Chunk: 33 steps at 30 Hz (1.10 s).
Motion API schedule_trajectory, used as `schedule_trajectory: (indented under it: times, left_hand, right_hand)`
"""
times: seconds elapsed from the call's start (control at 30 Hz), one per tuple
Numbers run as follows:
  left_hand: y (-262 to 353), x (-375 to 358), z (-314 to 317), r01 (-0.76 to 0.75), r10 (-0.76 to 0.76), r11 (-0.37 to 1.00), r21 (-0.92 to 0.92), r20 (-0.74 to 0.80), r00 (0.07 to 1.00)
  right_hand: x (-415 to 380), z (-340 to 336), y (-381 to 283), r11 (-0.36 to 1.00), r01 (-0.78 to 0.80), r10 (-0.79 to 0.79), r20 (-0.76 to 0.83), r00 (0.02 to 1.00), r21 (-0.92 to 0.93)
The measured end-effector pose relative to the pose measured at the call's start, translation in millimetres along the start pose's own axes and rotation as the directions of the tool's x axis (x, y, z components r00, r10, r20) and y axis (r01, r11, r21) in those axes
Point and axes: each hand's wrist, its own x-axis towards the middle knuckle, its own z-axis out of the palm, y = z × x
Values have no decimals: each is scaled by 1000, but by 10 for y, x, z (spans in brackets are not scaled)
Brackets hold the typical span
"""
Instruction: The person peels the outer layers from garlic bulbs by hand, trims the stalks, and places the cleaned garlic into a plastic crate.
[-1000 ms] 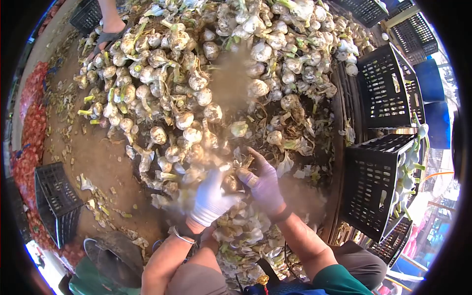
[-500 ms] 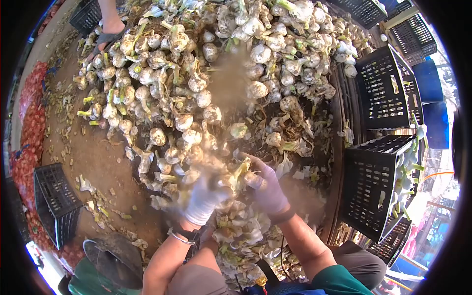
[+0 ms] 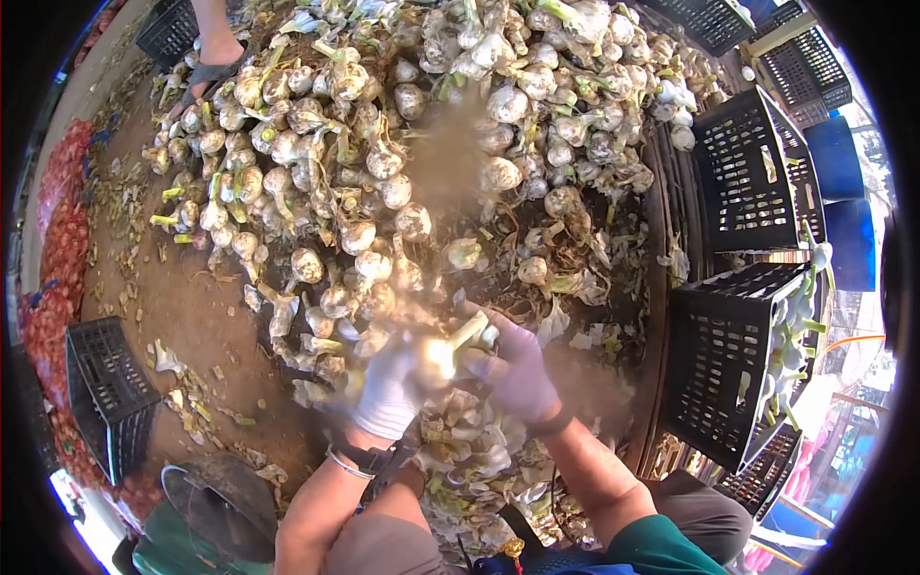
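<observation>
The white-gloved left hand clasps a garlic bulb just before the heap; the purple-gloved right hand pinches its green stalk. Best steady the bulb and strip husk cleanly.

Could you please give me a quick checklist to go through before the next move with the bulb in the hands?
1. Both hands on the bulb: ok; left hand and right hand close around it.
2. Gloves on both hands: ok.
3. Stalk still attached: ok; it sticks up toward the pile.
4. Bulb fully peeled: cannot tell; motion blur.
5. Crate on the right with room: ok; only partly filled.
6. Peelings piled over the lap: not ok; they crowd the hands.
</observation>
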Motion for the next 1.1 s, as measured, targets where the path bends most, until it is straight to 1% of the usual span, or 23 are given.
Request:
schedule_trajectory:
  times: [0.03, 0.17, 0.23, 0.27, 0.3, 0.33, 0.37, 0.4, 0.47, 0.5, 0.53, 0.6, 0.63, 0.67, 0.73, 0.8, 0.87, 0.9, 0.93, 0.97, 1.03, 1.07, 1.1]
  left_hand:
    - [35, -99, 117, 17, -19, 1000, -17, -129, 991]
    - [55, -25, 192, 67, -66, 998, -3, -217, 974]
    - [84, -5, 267, 13, -9, 1000, 18, -182, 983]
    - [56, 4, 252, 14, -10, 1000, 19, -181, 983]
    - [6, 9, 214, -238, 325, 813, 532, -73, 943]
    - [-12, 8, 222, -408, 532, 332, 850, 188, 826]
    - [-8, -29, 256, -494, 533, 244, 834, 310, 787]
    - [14, -52, 259, -492, 530, 244, 835, 310, 789]
    - [78, -99, 225, -413, 491, 237, 879, 259, 832]
    - [92, -126, 216, -128, 258, 759, 638, -115, 959]
    - [56, -128, 159, -127, 258, 760, 637, -117, 959]
    - [-29, -91, 15, -100, 178, 741, 664, -50, 983]
    - [122, -138, 153, 32, 5, 904, 426, -86, 996]
    - [130, -122, 156, -11, 45, 906, 424, -70, 997]
    - [134, -100, 63, -6, 20, 934, 356, -35, 999]
    - [146, -124, 304, -60, 86, 961, 271, -84, 993]
    - [110, -103, 301, -116, 142, 977, 179, -138, 980]
    - [30, -42, 147, -108, 189, 869, 482, -123, 974]
    - [-5, -12, 127, -87, 228, 673, 735, -93, 969]
    - [22, -81, 317, -84, 238, 645, 760, -96, 967]
    - [-246, 42, 12, -292, 339, 784, 548, 16, 940]
    - [-279, 90, -26, -383, 388, 861, 335, 56, 920]
    - [-254, 82, -88, -383, 388, 860, 339, 55, 920]
  right_hand:
    - [-15, -28, -3, 979, 69, -60, 52, 997, -194]
    - [13, -73, 18, 846, 217, -201, 85, 976, -487]
    - [29, -70, 88, 993, 21, -24, 26, 999, 120]
    - [38, -83, 104, 992, 23, -26, 24, 999, 120]
    - [41, -93, 122, 985, 11, -22, 61, 998, 171]
    - [36, -98, 133, 975, -3, -19, 98, 995, 221]
    - [42, -84, 112, 966, -105, 84, 100, 992, 236]
    - [31, -85, 122, 965, -106, 84, 98, 992, 239]
    - [24, -82, 142, 991, -127, 132, 144, 981, -42]
    - [68, -75, 173, 887, 254, -200, 174, 964, -387]
    - [105, -88, 154, 887, 252, -198, 176, 964, -387]
    - [186, -118, 112, 577, 503, -362, 351, 864, -644]
    - [215, -106, 262, 634, 489, -378, 311, 872, -599]
    - [258, -142, 369, 633, 489, -379, 311, 872, -600]
    - [335, -187, 489, 412, 574, -386, 435, 813, -708]
    - [185, -39, 87, 973, 131, -105, 141, 984, -192]
    - [128, -210, 206, 944, 203, -196, 51, 979, -259]
    - [66, -243, 277, 997, 26, -30, 68, 997, 67]
    - [-45, -182, 104, 1000, 15, -15, 114, 993, -1]
    - [-71, -139, 157, 998, -45, 42, 75, 996, 40]
    - [-76, -96, 176, 973, -156, 159, -4, 987, 172]
    - [-71, -87, 183, 972, -155, 158, -4, 987, 176]
    - [-64, -78, 197, 967, -64, 65, 4, 998, 248]
